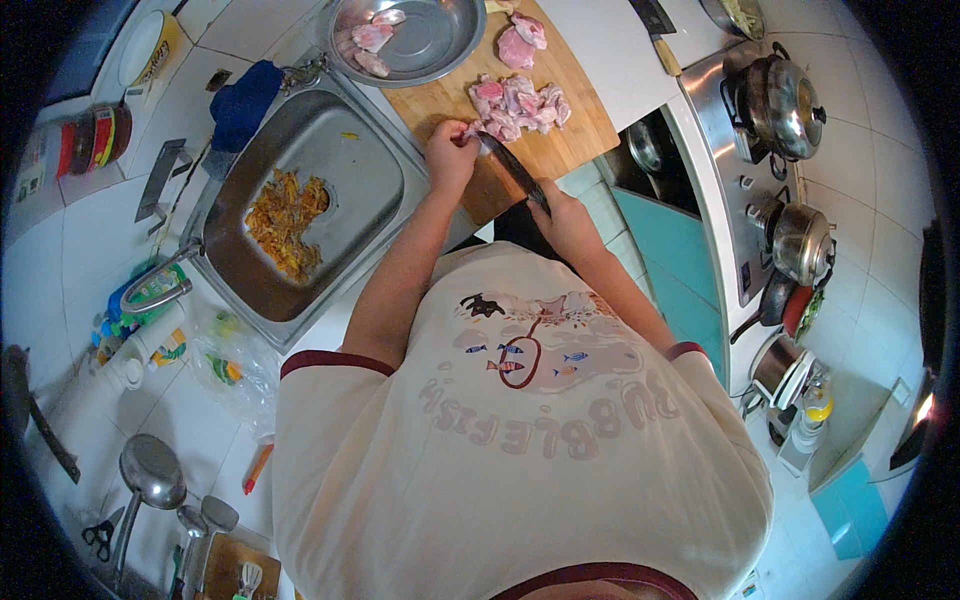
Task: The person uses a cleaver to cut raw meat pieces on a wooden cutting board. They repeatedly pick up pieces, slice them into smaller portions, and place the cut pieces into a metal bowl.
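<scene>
My right hand (566, 225) grips the handle of a dark-bladed knife (512, 163), whose tip end lies close to my left fingers. At the left edge of a wooden cutting board (581, 90), my left hand (452, 159) pinches a small bit of raw meat (473, 129). Just beyond, a heap of cut raw meat pieces (521, 105) lies on the board. A larger raw meat piece (519, 43) sits farther back. The stainless steel basin (442, 41) holds several more pieces and overlaps the board's back left corner.
On my left is a steel sink (367, 161) with yellow-brown scraps (289, 225) around its drain. A cleaver (660, 41) lies back right. The gas stove (739, 180) on the right carries a lidded pot (784, 109) and a smaller lidded pot (802, 234).
</scene>
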`<state>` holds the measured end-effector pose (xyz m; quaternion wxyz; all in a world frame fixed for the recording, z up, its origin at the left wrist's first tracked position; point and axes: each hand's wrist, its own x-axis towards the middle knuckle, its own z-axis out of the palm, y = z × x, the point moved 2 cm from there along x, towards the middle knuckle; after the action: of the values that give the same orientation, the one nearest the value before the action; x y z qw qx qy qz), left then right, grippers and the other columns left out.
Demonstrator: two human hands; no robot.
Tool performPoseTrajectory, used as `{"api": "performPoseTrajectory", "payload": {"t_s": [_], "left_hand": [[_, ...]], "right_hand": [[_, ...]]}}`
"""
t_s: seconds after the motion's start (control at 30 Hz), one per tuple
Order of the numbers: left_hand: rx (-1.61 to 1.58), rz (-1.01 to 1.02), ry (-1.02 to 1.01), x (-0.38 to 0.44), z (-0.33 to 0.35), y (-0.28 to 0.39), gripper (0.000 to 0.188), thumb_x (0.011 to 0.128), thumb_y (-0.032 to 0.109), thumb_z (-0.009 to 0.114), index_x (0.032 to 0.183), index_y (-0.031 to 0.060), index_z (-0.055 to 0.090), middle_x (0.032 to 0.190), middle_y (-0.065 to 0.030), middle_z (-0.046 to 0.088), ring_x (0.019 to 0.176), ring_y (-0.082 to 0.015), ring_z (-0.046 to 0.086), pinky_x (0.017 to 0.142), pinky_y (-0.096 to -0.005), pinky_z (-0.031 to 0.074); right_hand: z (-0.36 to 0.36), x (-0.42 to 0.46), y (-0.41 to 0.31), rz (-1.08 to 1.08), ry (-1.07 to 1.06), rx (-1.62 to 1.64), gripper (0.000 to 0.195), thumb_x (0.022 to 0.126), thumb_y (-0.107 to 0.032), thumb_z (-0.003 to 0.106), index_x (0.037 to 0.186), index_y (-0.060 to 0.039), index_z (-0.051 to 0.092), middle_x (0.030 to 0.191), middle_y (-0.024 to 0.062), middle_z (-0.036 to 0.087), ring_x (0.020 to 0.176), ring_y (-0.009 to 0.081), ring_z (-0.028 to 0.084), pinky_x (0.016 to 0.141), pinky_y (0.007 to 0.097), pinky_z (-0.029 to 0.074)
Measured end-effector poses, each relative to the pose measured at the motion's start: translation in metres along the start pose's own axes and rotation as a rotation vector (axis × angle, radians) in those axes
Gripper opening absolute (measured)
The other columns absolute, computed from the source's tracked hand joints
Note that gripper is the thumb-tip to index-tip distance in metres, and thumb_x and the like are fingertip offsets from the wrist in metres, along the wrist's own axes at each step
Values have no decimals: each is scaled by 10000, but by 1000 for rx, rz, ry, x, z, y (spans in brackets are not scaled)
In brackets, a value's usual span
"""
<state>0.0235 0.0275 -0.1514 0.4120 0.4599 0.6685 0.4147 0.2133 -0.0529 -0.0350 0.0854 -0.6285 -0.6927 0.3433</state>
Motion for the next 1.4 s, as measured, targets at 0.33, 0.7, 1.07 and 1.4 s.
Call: {"api": "performPoseTrajectory", "payload": {"t_s": [0.33,0.7,1.07,1.4], "left_hand": [[-30,-16,52,-3,-8,9,168,762,16,752,906,1,667,802,-70,689,704,-148,638,671,-298,524],[-25,-126,53,5,-9,0,153,785,74,771,892,-7,696,786,-84,703,698,-167,654,666,-307,526],[78,-140,32,7,-13,9,184,723,97,784,864,2,714,759,-102,707,691,-197,674,672,-325,533],[99,-150,-30,4,-14,19,154,727,55,778,866,19,720,793,-100,721,709,-193,672,690,-324,536]], "right_hand": [[1,12,-17,20,59,88,290,883,-131,635,1117,-13,511,861,292,646,824,456,649,706,498,533],[-18,31,-37,-10,-15,9,262,876,-160,623,1068,-5,535,823,278,652,798,448,654,706,522,528],[-10,50,-36,5,-83,60,315,912,-174,591,1170,-12,510,820,290,642,803,459,647,697,515,523],[-1,68,-41,46,-104,3,358,912,-174,595,1206,3,493,816,300,637,788,452,647,688,515,512]]}}
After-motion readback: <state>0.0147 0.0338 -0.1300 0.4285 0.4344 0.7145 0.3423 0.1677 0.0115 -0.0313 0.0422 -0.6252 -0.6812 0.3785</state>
